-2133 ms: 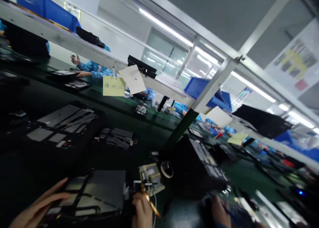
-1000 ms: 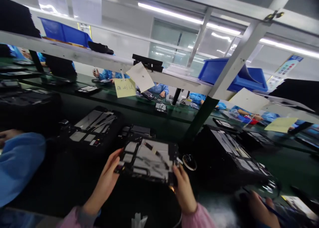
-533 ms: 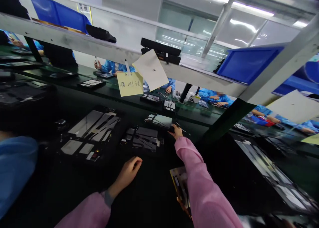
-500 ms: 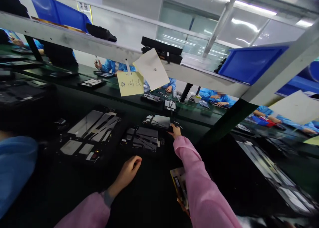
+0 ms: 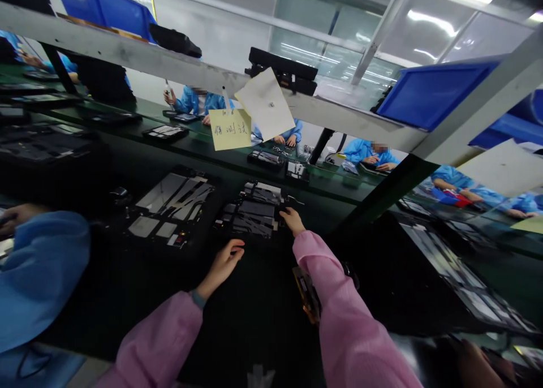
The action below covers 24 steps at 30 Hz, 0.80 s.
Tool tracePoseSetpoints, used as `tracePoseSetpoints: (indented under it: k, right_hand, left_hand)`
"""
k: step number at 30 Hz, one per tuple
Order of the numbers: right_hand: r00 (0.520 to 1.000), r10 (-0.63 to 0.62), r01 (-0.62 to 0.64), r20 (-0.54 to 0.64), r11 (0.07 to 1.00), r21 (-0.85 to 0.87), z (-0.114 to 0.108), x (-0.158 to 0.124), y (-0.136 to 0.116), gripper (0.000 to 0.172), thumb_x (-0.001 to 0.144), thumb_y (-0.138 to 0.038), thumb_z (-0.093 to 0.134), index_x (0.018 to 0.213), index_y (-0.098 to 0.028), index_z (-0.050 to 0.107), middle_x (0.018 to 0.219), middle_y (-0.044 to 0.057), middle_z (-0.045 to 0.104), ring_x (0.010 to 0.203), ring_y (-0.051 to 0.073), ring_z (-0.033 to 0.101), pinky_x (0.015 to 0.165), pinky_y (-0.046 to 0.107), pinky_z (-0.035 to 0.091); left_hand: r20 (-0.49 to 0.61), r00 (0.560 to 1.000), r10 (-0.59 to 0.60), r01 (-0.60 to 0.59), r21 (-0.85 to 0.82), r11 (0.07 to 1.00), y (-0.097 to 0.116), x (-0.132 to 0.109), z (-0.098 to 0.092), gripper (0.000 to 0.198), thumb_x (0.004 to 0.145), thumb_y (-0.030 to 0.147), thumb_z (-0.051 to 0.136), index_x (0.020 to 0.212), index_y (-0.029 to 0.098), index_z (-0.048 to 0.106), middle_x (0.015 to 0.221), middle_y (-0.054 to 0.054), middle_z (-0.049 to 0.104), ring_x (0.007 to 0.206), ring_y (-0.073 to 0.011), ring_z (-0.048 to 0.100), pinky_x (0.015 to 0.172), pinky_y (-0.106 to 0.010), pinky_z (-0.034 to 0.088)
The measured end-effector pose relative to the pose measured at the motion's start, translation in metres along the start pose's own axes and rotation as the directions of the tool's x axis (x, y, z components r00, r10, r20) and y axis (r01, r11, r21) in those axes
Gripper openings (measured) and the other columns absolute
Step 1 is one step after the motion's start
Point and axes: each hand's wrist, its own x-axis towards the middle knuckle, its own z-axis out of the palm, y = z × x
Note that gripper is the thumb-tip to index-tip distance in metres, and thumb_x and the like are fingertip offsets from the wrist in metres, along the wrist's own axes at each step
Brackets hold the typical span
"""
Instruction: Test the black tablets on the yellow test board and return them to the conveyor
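My right hand (image 5: pixel 292 221) has its fingers curled at the right edge of two opened tablets. The far opened tablet (image 5: pixel 263 192) lies against the back of the near opened tablet (image 5: pixel 250 217), and they seem to overlap. Which of the two edges the fingertips grip is hard to see. Just in front of the near one, my left hand (image 5: pixel 223 266) is held with thumb and fingers apart, nothing in it. A larger opened tablet (image 5: pixel 172 207), showing pale battery cells and dark ribbon cables, lies to the left. Beside my right sleeve is a partly covered yellow-edged board (image 5: pixel 306 294).
A co-worker's blue sleeve (image 5: pixel 40 275) reaches in from the left. More opened devices lie on a dark stack (image 5: pixel 458 275) at right. Handwritten yellow note (image 5: pixel 231 129) hangs from the shelf rail (image 5: pixel 360 119), whose post (image 5: pixel 384 198) stands beyond my right arm. Co-workers sit opposite.
The far opened tablet has slid left towards the near one, and my right hand has moved left with it. My left hand's fingers have spread. The view has shifted slightly.
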Motion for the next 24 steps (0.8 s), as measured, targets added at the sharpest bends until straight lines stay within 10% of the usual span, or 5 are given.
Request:
tracePoseSetpoints:
  k: [7, 14, 16, 21, 24]
  right_hand:
    - [0.993, 0.088, -0.105, 0.073, 0.955, 0.277, -0.017, -0.059, -0.032, 0.049, 0.063, -0.030, 0.069, 0.110, -0.022, 0.056, 0.061, -0.008, 0.057, 0.054, 0.012, 0.055, 0.050, 0.022, 0.043]
    - [0.978, 0.153, -0.194, 0.139, 0.914, 0.355, -0.066, -0.158, 0.003, 0.050, 0.062, -0.034, 0.072, 0.108, -0.021, 0.058, 0.072, -0.002, 0.065, 0.058, 0.014, 0.061, 0.050, 0.023, 0.045]
    - [0.976, 0.125, -0.165, 0.179, 0.959, 0.230, -0.063, -0.179, 0.019, 0.045, 0.066, -0.036, 0.068, 0.108, -0.022, 0.058, 0.070, -0.003, 0.063, 0.058, 0.015, 0.061, 0.052, 0.024, 0.046]
    - [0.990, 0.046, -0.051, 0.135, 0.998, 0.029, -0.043, -0.209, 0.041, 0.037, 0.068, -0.026, 0.064, 0.104, -0.021, 0.061, 0.090, 0.003, 0.064, 0.089, 0.022, 0.063, 0.081, 0.039, 0.051]
    - [0.977, -0.164, 0.181, 0.132, 0.976, -0.122, -0.042, -0.229, 0.040, 0.043, 0.068, -0.016, 0.063, 0.111, -0.020, 0.060, 0.122, 0.009, 0.057, 0.123, 0.026, 0.046, 0.107, 0.046, 0.033]
  left_hand:
    - [-0.018, 0.999, 0.039, -0.041, -0.110, 0.993, 0.032, -0.018, -0.001, 0.031, 0.081, 0.048, 0.051, 0.084, 0.018, 0.060, 0.094, -0.008, 0.067, 0.097, -0.0226, 0.063, 0.084, -0.036, 0.050]
    - [0.397, 0.918, -0.014, 0.040, -0.056, 0.998, 0.076, -0.142, -0.021, 0.034, 0.092, 0.042, 0.043, 0.091, 0.020, 0.069, 0.090, -0.008, 0.071, 0.085, -0.0213, 0.065, 0.078, -0.032, 0.051]
    - [0.363, 0.930, 0.050, -0.083, 0.076, 0.994, 0.080, -0.165, -0.026, 0.030, 0.091, 0.039, 0.045, 0.100, 0.024, 0.069, 0.105, -0.008, 0.070, 0.098, -0.0240, 0.064, 0.087, -0.035, 0.050]
    - [0.320, 0.922, 0.217, -0.366, 0.545, 0.754, 0.049, -0.169, -0.004, 0.052, 0.089, 0.045, 0.048, 0.137, 0.026, 0.046, 0.145, -0.009, 0.045, 0.132, -0.0303, 0.042, 0.108, -0.048, 0.037]
    - [0.394, 0.883, 0.255, -0.466, 0.675, 0.572, 0.021, -0.166, 0.019, 0.063, 0.088, 0.050, 0.048, 0.143, 0.023, 0.037, 0.148, -0.014, 0.039, 0.136, -0.0337, 0.036, 0.108, -0.053, 0.034]
